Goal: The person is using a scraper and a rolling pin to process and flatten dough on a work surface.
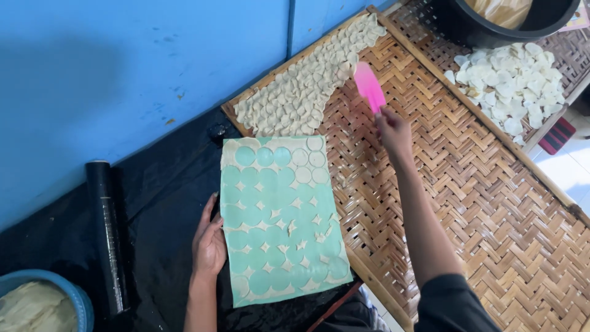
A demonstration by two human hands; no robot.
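Right hand (393, 130) at 1 o'clock, fingers pinching pink scraper (369, 86) over woven tray (467, 203); left hand (209, 243), fingers spread, steadies green mat (279, 221) (most rounds lifted, few remain at 12 o'clock)

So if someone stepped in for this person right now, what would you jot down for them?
Left hand rests flat on the left edge of the green mat.
Right hand holds a pink scraper over the woven bamboo tray.
Done: most dough rounds lie spread at the tray's far end.
Left: a few rounds at the mat's top right corner, plus scraps.
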